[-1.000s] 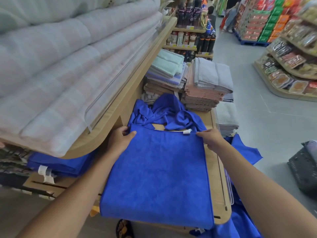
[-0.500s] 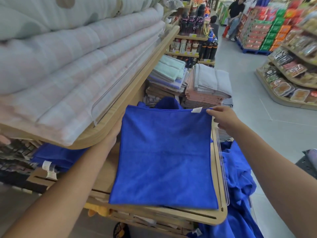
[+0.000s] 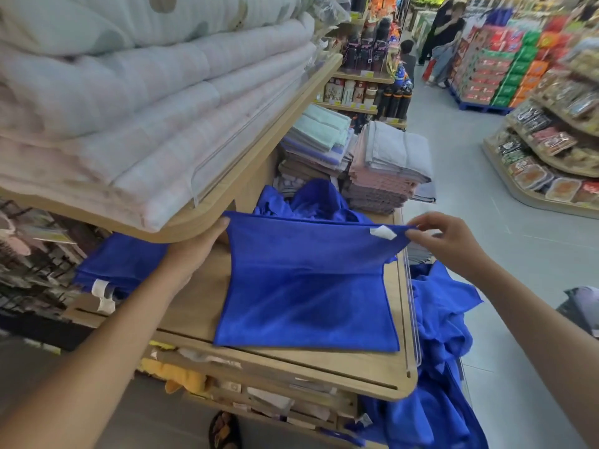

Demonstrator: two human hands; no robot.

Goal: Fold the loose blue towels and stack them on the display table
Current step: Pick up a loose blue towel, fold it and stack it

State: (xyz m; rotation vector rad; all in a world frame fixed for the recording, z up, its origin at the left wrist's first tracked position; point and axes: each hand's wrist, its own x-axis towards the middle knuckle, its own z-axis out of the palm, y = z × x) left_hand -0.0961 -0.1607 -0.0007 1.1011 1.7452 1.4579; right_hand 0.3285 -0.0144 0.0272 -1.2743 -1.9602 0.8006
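While its near half lies flat on the wooden table (image 3: pixel 324 361), the blue towel (image 3: pixel 304 286) is raised along its far edge, which is stretched taut between the two hands. The far left corner is gripped at the fingertips of the left hand (image 3: pixel 197 251), just under the rounded edge of the upper shelf (image 3: pixel 181 226). The far right corner, beside a white tag (image 3: pixel 382 232), is pinched between thumb and forefinger of the right hand (image 3: pixel 447 241), the other fingers being loosely curled. A heap of loose blue towels (image 3: pixel 311 199) is seen on the table just behind the raised edge, and more blue cloth (image 3: pixel 444 335) is draped off the table's right side, past a clear rail (image 3: pixel 413 286). Folded blue towels (image 3: pixel 123 264) are stacked beneath the upper shelf at the left. Folded quilts (image 3: pixel 129 108) are piled on that shelf, and stacks of pink, grey and green towels (image 3: pixel 389 163) are kept at the table's far end.
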